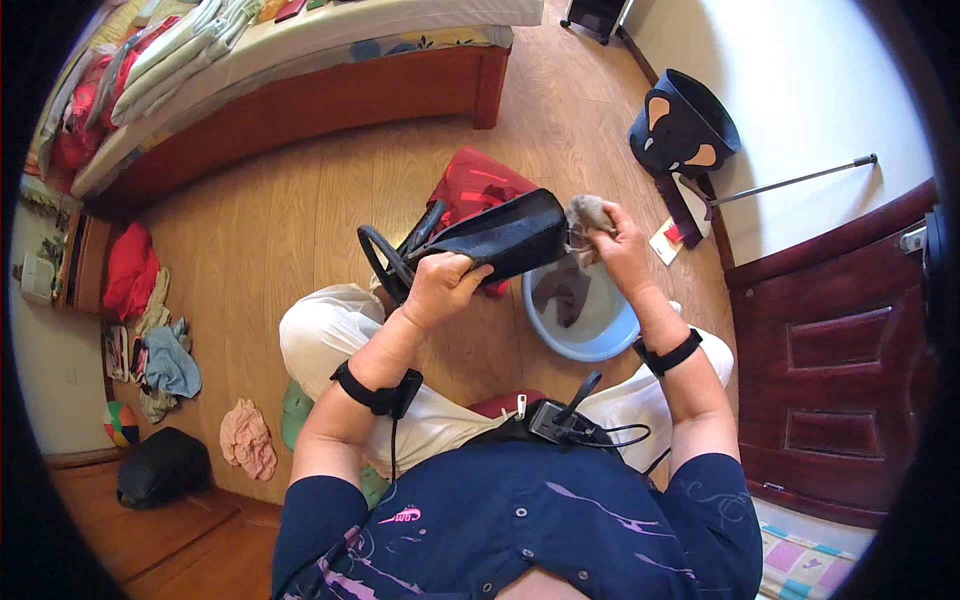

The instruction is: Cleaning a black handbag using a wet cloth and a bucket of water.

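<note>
My left hand [445, 286] grips the edge of a black handbag [502, 234], which is held tilted in front of me with its looped handles [382, 259] to the left. A crumpled greyish cloth [588, 217] is pinched in my right hand [624, 246], close beside the bag's right end. Below that hand, a light blue basin [581, 351] of cloudy water stands on the floor, with a dark cloth [562, 295] lying in it. Behind the handbag is a red bag or fabric item [480, 184], partly hidden.
A wooden bed [315, 120] with folded bedding stands ahead. To the right are a dark bin [679, 124], a broom or squeegee [787, 180] against the wall, and a dark red door [832, 390]. Clothes [171, 360], a pink cloth [249, 439] and a black bag [165, 466] lie at left.
</note>
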`<act>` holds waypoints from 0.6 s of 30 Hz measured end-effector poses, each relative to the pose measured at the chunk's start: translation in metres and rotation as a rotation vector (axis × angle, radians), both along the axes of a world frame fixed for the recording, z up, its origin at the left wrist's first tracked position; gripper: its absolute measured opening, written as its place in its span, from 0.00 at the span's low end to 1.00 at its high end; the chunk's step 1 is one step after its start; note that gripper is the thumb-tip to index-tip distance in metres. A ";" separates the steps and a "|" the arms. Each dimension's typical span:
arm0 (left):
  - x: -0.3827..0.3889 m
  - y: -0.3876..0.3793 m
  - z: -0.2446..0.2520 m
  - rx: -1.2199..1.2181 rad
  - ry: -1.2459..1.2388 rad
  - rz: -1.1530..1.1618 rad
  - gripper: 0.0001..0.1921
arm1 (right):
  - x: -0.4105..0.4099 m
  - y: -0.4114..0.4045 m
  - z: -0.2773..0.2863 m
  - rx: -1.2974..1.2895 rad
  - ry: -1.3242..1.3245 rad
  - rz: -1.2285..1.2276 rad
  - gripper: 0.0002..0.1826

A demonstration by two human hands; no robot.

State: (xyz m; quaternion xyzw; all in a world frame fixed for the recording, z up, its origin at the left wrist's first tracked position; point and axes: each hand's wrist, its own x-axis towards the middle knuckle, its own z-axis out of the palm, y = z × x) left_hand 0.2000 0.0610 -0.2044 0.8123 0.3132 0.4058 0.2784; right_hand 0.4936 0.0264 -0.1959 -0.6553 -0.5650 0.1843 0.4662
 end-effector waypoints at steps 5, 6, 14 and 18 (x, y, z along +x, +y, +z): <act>0.009 -0.002 0.009 0.194 0.023 -0.032 0.12 | -0.024 0.010 0.008 -0.013 -0.293 0.110 0.17; 0.012 -0.003 0.012 0.243 0.021 -0.053 0.11 | -0.035 0.011 0.011 0.004 -0.278 0.135 0.16; 0.003 -0.005 0.008 0.396 0.155 -0.116 0.08 | -0.055 0.011 0.012 0.010 -0.285 0.310 0.15; 0.004 0.000 0.008 0.406 0.141 -0.141 0.07 | -0.009 0.016 -0.019 -0.176 -0.422 0.143 0.15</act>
